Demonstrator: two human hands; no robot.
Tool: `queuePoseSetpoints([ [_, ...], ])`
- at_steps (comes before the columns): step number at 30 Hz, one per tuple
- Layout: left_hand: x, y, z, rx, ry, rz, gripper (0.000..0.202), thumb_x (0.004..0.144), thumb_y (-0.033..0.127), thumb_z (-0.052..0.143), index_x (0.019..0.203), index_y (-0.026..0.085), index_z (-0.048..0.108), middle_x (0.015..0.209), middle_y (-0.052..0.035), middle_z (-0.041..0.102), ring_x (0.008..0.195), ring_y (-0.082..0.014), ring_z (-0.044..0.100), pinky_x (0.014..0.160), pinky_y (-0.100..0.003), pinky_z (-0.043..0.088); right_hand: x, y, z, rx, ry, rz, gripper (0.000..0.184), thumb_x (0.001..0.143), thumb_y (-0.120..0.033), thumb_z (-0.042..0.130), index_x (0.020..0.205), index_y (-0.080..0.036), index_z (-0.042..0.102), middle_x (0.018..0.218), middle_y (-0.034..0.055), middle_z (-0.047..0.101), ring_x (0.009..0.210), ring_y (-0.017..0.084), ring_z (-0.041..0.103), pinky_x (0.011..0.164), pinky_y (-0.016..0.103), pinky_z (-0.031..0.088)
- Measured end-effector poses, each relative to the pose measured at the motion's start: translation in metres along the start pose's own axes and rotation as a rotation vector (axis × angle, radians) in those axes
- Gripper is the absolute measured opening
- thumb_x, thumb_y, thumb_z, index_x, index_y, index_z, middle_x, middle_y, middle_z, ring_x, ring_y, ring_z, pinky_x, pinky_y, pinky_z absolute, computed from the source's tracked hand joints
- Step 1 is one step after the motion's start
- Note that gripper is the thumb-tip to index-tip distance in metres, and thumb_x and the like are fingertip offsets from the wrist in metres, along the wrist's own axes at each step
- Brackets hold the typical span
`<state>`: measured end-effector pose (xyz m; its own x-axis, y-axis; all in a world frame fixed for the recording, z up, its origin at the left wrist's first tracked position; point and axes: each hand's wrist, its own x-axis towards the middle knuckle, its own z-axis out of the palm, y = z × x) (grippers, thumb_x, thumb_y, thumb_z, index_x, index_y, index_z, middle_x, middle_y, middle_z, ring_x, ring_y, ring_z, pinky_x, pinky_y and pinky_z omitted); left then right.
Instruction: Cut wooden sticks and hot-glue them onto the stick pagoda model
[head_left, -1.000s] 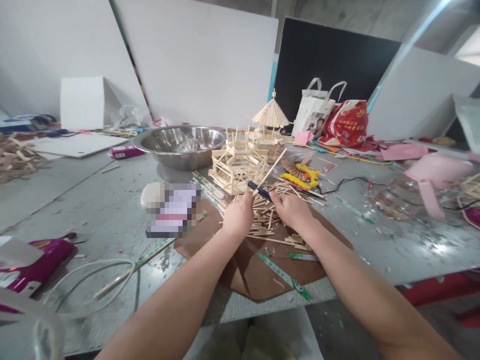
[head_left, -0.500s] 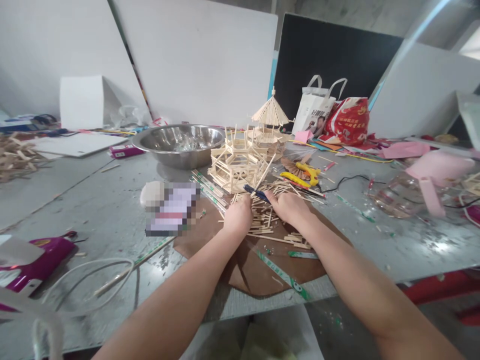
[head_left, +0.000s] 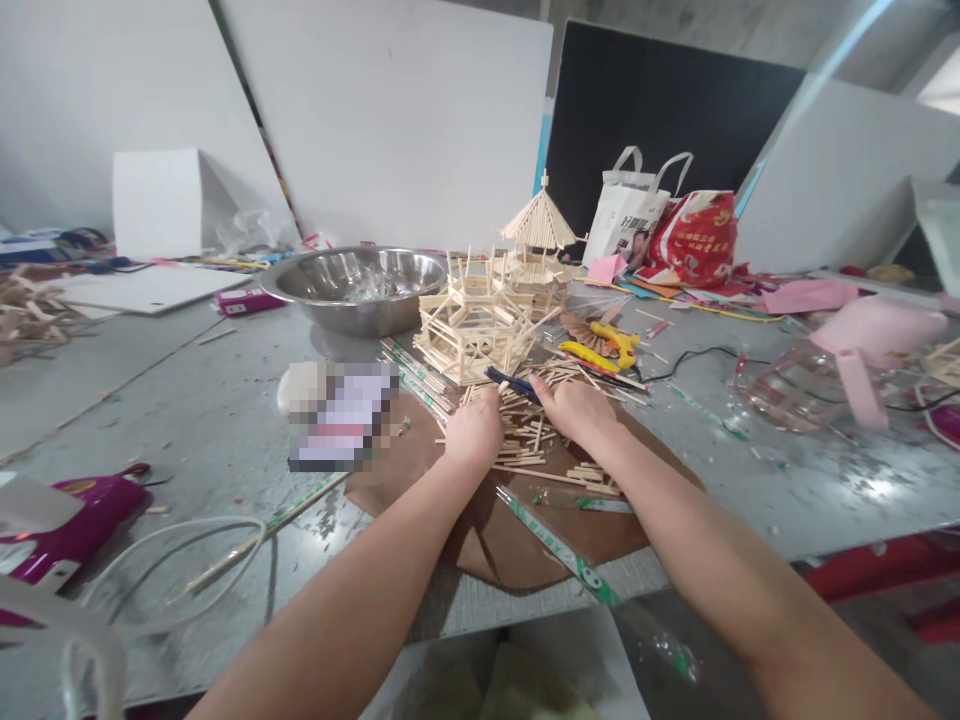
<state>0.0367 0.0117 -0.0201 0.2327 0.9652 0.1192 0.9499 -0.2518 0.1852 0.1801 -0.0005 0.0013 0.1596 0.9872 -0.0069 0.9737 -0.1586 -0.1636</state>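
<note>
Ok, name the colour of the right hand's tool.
The tool is dark blue, as the head view shows.

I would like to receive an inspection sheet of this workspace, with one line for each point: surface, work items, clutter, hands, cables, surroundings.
Surface: grey table, scuffed and littered; brown mat under the work.
Work items: open stick frame standing behind the hands; loose sticks scattered on the mat.
Clutter: green-printed wrapper reaching past the front edge; steel bowl with clear plastic inside; yellow tool.
Hands: left hand closed, a stick end at its fingertips; right hand gripping a dark blue tool.
Cables: white cable looped at front left; black cable at right.
Surroundings: white board, black board and red bag behind.
</note>
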Motion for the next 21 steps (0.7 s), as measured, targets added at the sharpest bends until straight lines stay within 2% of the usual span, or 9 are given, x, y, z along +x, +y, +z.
queuePoseSetpoints([
  [7,0.0,-0.003,-0.004,-0.014,-0.002,0.0,0.021,0.079,0.018,0.03,0.094,0.018,0.046,0.077,-0.0101,0.061,0.072,-0.0228,0.059,0.061,-0.032,0.042,0.003,0.0,0.001,-0.051,0.013,0.0,0.087,0.071,-0.063,-0.005,0.085,-0.01,0.063,0.087,0.0195,0.062,0.086,0.025,0.056,0.073,0.034,0.038],
  [10,0.0,-0.006,-0.008,-0.071,0.045,0.033,0.022,0.081,0.023,0.028,0.091,0.018,0.047,0.075,-0.0095,0.062,0.071,-0.0221,0.059,0.06,-0.031,0.041,0.004,0.003,0.002,-0.058,0.012,-0.009,0.086,0.071,-0.064,-0.005,0.086,-0.012,0.062,0.088,0.0179,0.061,0.085,0.026,0.056,0.071,0.034,0.038],
  [13,0.001,-0.011,-0.012,-0.222,0.137,0.051,0.024,0.081,0.027,0.029,0.085,0.018,0.05,0.069,-0.0062,0.061,0.068,-0.0184,0.058,0.062,-0.028,0.039,0.002,0.005,0.004,-0.064,0.031,-0.038,0.081,0.072,-0.064,-0.002,0.089,-0.013,0.059,0.09,0.0164,0.06,0.086,0.026,0.055,0.07,0.035,0.037],
  [15,0.002,-0.014,-0.013,-0.431,0.174,0.043,0.025,0.08,0.031,0.031,0.075,0.018,0.051,0.061,-0.0029,0.058,0.062,-0.015,0.056,0.061,-0.026,0.039,0.0,0.005,0.005,-0.064,0.042,-0.072,0.078,0.073,-0.063,0.0,0.093,-0.013,0.057,0.093,0.0161,0.059,0.088,0.025,0.054,0.072,0.034,0.036],
  [17,0.004,-0.015,-0.014,-0.775,0.149,0.017,0.026,0.079,0.034,0.034,0.07,0.017,0.05,0.054,0.0002,0.054,0.05,-0.0109,0.051,0.054,-0.023,0.039,-0.001,0.004,0.008,-0.069,0.052,-0.119,0.075,0.074,-0.062,0.005,0.096,-0.011,0.055,0.095,0.0166,0.057,0.091,0.025,0.052,0.076,0.033,0.034],
  [21,0.007,-0.016,-0.019,-1.532,-0.059,-0.014,0.023,0.073,0.037,0.045,0.079,0.015,0.048,0.058,0.003,0.054,0.041,-0.0062,0.046,0.043,-0.02,0.038,0.001,0.005,0.014,-0.056,0.06,-0.205,0.068,0.075,-0.061,0.017,0.107,-0.01,0.049,0.105,0.016,0.052,0.101,0.023,0.045,0.083,0.031,0.029],
])
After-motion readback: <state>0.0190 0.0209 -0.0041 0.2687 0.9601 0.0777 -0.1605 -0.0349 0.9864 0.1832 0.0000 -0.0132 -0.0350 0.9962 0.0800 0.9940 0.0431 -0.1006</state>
